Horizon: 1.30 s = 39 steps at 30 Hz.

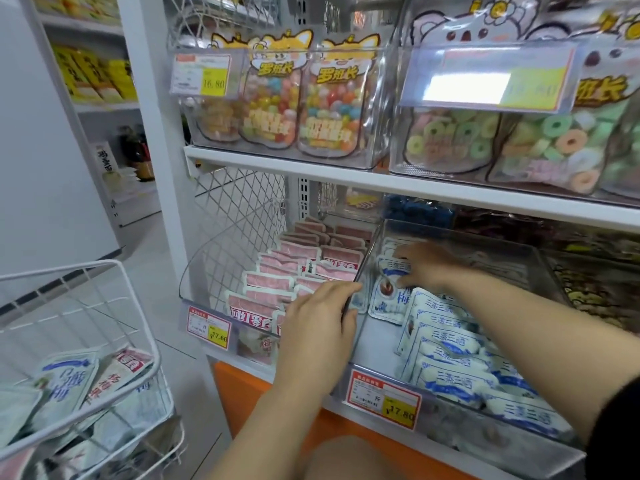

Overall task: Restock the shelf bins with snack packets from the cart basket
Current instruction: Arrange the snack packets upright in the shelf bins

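Right hand [427,266] pinches a blue-and-white snack packet [394,266] deep inside the clear acrylic shelf bin [502,242], apparently to fill its back. Left hand [318,317] lies over the bin's side wall, seemingly steadying it, its grip unclear. More packets wait in the white wire cart basket [149,327].

forearms [277,410]: bare | right sleeve [620,424]: black, seemingly short, mostly out of view

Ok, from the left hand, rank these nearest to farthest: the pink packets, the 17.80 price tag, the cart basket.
1. pink packets, just left of the left hand.
2. 17.80 price tag, below it on the bin front.
3. cart basket, far off at lower left.
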Motion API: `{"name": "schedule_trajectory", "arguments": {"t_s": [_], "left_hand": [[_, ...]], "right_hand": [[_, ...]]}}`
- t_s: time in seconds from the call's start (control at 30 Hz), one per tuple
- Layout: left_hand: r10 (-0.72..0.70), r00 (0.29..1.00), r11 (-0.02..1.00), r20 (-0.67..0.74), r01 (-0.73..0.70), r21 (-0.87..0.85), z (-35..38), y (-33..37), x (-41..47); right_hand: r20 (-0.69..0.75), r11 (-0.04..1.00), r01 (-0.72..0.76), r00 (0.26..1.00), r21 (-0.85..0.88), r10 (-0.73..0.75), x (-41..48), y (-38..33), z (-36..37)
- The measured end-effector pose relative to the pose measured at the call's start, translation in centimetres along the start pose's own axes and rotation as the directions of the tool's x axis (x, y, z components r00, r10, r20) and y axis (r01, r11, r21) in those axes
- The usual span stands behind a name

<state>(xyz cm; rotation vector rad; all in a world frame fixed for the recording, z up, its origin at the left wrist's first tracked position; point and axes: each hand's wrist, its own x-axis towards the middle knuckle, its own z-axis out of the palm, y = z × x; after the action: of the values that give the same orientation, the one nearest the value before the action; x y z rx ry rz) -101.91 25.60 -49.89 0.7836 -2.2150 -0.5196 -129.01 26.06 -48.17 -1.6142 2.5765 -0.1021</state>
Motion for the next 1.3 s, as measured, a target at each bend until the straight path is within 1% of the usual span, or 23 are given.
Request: {"name": "schedule_trajectory", "arguments": {"t_s": [0.17, 0.23, 0.3, 0.37, 0.43, 0.47, 0.53, 0.6, 0.67, 0.77, 0.87, 1.0, 1.07, 1.13, 1.23, 1.3], "left_hand": [[0.004, 1.000, 1.000, 0.007, -0.004, -0.005, -0.1, -0.1, 0.0], [0.005, 1.000, 1.000, 0.017, -0.006, 0.013, -0.2, 0.1, 0.0], [0.010, 1.000, 0.999, 0.026, -0.012, 0.047, -0.5, 0.4, -0.1], [0.022, 1.000, 0.997, 0.013, -0.023, 0.073, -1.3, 0.7, -0.2], [0.031, 1.000, 0.991, -0.004, -0.030, 0.128, -3.0, 0.8, -0.6], [0.037, 0.999, 0.986, -0.015, -0.034, 0.160, -4.2, 0.7, -0.8], [0.042, 0.998, 0.978, -0.048, -0.031, 0.205, -7.1, 0.0, -1.9], [0.015, 0.997, 0.968, -0.074, 0.005, 0.253, -10.6, -1.2, -3.4], [-0.042, 0.993, 0.948, -0.107, 0.073, 0.311, -14.4, -2.6, -5.3], [-0.148, 0.971, 0.908, -0.186, 0.208, 0.364, -19.6, -5.0, -8.7], [-0.288, 0.928, 0.854, -0.238, 0.361, 0.374, -24.1, -6.9, -11.6], [-0.398, 0.876, 0.769, -0.272, 0.481, 0.422, -28.9, -8.9, -14.1], [-0.457, 0.843, 0.717, -0.282, 0.537, 0.444, -30.7, -9.9, -14.8], [-0.498, 0.822, 0.679, -0.276, 0.567, 0.465, -31.7, -10.4, -15.3], [-0.511, 0.819, 0.653, -0.262, 0.568, 0.501, -31.7, -10.2, -15.4], [-0.494, 0.824, 0.650, -0.278, 0.562, 0.512, -31.3, -10.1, -15.3]], "right_hand": [[-0.017, 0.999, -0.025, 1.000, 0.030, 0.026, -0.2, 0.0, -0.4], [-0.058, 0.997, -0.008, 0.998, 0.077, 0.012, -1.0, -0.3, -1.0], [-0.136, 0.994, 0.030, 0.991, 0.109, -0.015, -2.1, -1.1, -1.6], [-0.199, 0.988, 0.096, 0.977, 0.124, -0.070, -3.8, -2.6, -2.2], [-0.252, 0.965, 0.205, 0.954, 0.162, -0.161, -5.7, -4.7, -2.9], [-0.307, 0.944, 0.283, 0.925, 0.166, -0.224, -6.6, -5.9, -3.2], [-0.410, 0.885, 0.439, 0.844, 0.155, -0.347, -8.4, -8.9, -4.0], [-0.447, 0.818, 0.549, 0.783, 0.170, -0.433, -9.8, -12.5, -4.8], [-0.429, 0.764, 0.615, 0.754, 0.196, -0.497, -10.8, -16.4, -5.4], [-0.399, 0.694, 0.697, 0.697, 0.183, -0.596, -11.3, -22.3, -5.1], [-0.320, 0.623, 0.759, 0.647, 0.187, -0.692, -11.7, -27.7, -4.2], [-0.199, 0.564, 0.810, 0.586, 0.161, -0.786, -11.6, -34.2, -2.5], [-0.137, 0.559, 0.819, 0.573, 0.128, -0.808, -11.2, -37.0, -1.6], [-0.055, 0.573, 0.812, 0.580, 0.107, -0.812, -10.6, -39.2, -0.5], [0.103, 0.613, 0.784, 0.605, 0.094, -0.789, -8.9, -41.7, 1.3], [0.192, 0.641, 0.766, 0.622, 0.049, -0.759, -7.5, -43.0, 2.4]]}}
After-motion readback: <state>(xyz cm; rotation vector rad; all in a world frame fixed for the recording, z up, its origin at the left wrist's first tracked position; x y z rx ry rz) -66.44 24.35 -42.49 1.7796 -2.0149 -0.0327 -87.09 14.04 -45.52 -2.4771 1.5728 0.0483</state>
